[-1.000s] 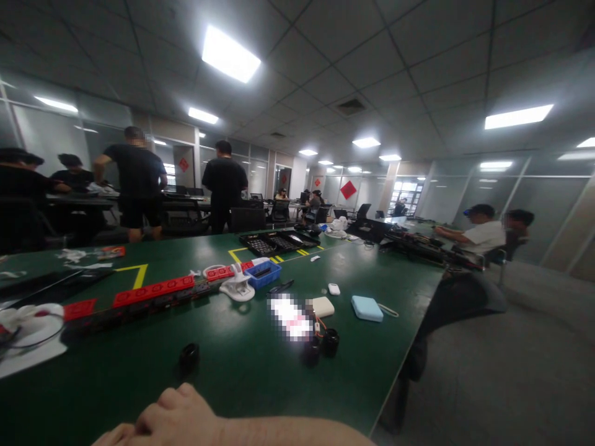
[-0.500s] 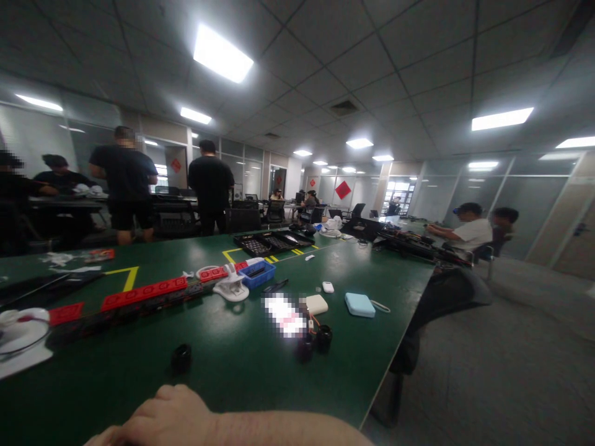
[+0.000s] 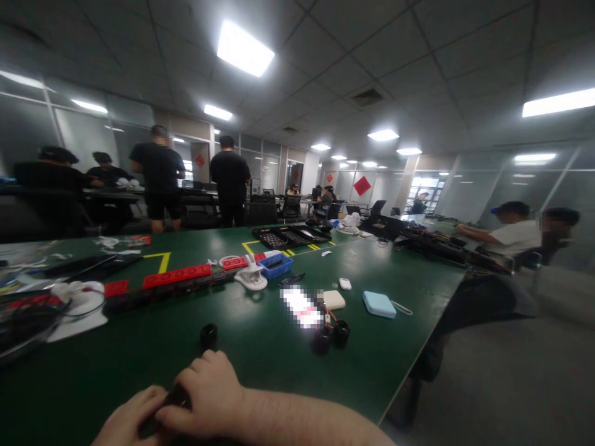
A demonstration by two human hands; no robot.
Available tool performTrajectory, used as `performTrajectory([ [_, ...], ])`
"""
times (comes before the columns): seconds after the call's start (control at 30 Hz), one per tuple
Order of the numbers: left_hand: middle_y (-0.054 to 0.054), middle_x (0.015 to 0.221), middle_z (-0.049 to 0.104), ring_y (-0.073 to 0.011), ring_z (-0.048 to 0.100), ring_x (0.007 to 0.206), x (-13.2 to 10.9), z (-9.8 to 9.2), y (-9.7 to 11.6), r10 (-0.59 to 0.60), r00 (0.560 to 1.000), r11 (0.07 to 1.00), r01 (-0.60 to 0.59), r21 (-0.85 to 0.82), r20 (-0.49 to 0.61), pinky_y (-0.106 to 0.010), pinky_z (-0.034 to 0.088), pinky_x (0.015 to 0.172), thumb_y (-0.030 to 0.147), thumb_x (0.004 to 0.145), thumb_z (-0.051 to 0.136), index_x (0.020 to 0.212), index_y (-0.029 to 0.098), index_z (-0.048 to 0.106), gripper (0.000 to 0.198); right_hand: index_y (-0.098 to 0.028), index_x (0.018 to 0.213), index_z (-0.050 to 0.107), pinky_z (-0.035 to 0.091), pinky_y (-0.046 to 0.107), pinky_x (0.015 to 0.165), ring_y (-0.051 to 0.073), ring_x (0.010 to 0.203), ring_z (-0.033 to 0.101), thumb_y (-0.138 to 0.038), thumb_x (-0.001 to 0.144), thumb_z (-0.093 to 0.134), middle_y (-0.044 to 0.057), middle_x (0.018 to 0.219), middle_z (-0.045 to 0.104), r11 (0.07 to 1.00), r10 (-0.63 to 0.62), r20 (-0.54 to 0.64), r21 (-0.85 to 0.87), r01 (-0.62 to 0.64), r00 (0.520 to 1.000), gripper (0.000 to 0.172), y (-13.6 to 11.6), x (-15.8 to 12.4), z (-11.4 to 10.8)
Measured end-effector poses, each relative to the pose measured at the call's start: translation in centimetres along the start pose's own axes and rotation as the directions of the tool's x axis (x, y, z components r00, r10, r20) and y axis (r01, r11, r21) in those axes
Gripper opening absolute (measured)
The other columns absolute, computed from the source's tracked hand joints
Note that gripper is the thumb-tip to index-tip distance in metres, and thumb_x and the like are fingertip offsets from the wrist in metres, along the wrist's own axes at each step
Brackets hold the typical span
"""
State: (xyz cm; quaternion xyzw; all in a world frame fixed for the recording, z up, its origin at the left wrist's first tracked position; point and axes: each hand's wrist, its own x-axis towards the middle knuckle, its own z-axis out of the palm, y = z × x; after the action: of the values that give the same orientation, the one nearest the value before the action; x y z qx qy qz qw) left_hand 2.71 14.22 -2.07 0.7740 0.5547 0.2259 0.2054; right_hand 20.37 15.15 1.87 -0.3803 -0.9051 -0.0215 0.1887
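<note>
My right hand point(image 3: 211, 390) lies low on the green table point(image 3: 260, 365), fingers curled down over a small dark object point(image 3: 173, 399) that I cannot make out. My left hand point(image 3: 125, 424) meets it from the left at the bottom edge, its fingers bent against the same dark object. A small black cylinder point(image 3: 209, 336) stands on the table just beyond my right knuckles. Two more black cylinders point(image 3: 331, 337) sit further right beside a lit phone point(image 3: 301, 306).
A white box point(image 3: 333, 300), a light blue case point(image 3: 379, 305), a blue bin point(image 3: 276, 266), a white clamp point(image 3: 251, 280) and a long red strip point(image 3: 176, 276) lie mid-table. Black trays point(image 3: 290, 236) sit further back. People stand at the back left; another person point(image 3: 511, 235) sits at the right edge.
The view has tipped down and swung a little. My right hand has come further into view and my left hand has joined it, both closing on a dark object.
</note>
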Motion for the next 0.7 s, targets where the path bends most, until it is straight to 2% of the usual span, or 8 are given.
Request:
performTrajectory([
  [0.07,0.001,0.079,0.064,-0.0197,0.059,0.078,-0.2,-0.5,1.2,0.023,0.999,1.0,-0.023,0.005,0.036,-0.024,0.047,0.068,0.036,0.063,0.058,0.072,0.025,0.065,0.015,-0.017,0.078,0.059,0.041,0.031,0.067,0.019,0.073,0.049,-0.057,0.071,0.054,0.003,0.073,0.057,1.0,0.003,-0.034,0.01,-0.003,0.999,0.041,0.1,-0.1,0.3],
  [0.2,0.002,0.077,0.061,-0.0183,0.057,0.075,-0.5,-0.8,2.6,-0.013,1.0,1.0,0.013,0.012,0.019,-0.024,0.045,0.066,0.036,0.065,0.058,0.068,0.023,0.062,0.014,-0.019,0.081,0.06,0.039,0.03,0.066,0.019,0.077,0.047,-0.055,0.07,0.056,0.003,0.079,0.054,0.998,-0.02,-0.109,0.065,0.027,0.994,0.038,0.3,-0.2,0.5],
  [0.27,0.001,0.077,0.06,-0.0185,0.056,0.075,-0.5,-0.7,2.7,-0.027,1.0,0.999,0.027,0.022,0.01,-0.025,0.044,0.066,0.036,0.066,0.057,0.069,0.023,0.061,0.015,-0.019,0.082,0.06,0.038,0.03,0.066,0.019,0.077,0.046,-0.054,0.07,0.057,0.003,0.08,0.054,0.997,-0.023,-0.118,0.074,0.032,0.993,0.037,0.3,-0.2,0.4],
  [0.4,0.0,0.078,0.059,-0.019,0.055,0.077,-0.4,-0.6,2.3,0.0,0.998,0.999,-0.003,0.036,0.069,-0.027,0.043,0.069,0.034,0.068,0.056,0.072,0.022,0.061,0.014,-0.018,0.082,0.059,0.037,0.03,0.065,0.018,0.074,0.047,-0.052,0.07,0.058,0.002,0.076,0.056,0.996,-0.028,-0.095,0.077,0.035,0.995,0.036,0.2,-0.2,0.3],
  [0.57,0.002,0.08,0.06,-0.0182,0.055,0.078,-0.3,-0.8,2.3,-0.025,0.995,1.0,0.023,0.013,0.095,-0.026,0.043,0.07,0.035,0.068,0.057,0.073,0.024,0.061,0.012,-0.017,0.086,0.058,0.036,0.031,0.065,0.018,0.073,0.047,-0.05,0.071,0.058,0.003,0.077,0.059,0.993,-0.06,-0.086,0.099,0.068,0.994,0.036,0.4,-0.1,0.3],
  [0.7,0.002,0.079,0.06,-0.019,0.055,0.078,-0.3,-0.6,2.4,-0.061,0.997,0.998,0.06,0.028,0.037,-0.028,0.043,0.071,0.035,0.067,0.055,0.071,0.024,0.061,0.013,-0.017,0.086,0.058,0.035,0.03,0.065,0.018,0.073,0.047,-0.048,0.073,0.056,0.003,0.078,0.059,0.99,-0.073,-0.094,0.112,0.083,0.993,0.034,0.5,-0.1,0.5],
])
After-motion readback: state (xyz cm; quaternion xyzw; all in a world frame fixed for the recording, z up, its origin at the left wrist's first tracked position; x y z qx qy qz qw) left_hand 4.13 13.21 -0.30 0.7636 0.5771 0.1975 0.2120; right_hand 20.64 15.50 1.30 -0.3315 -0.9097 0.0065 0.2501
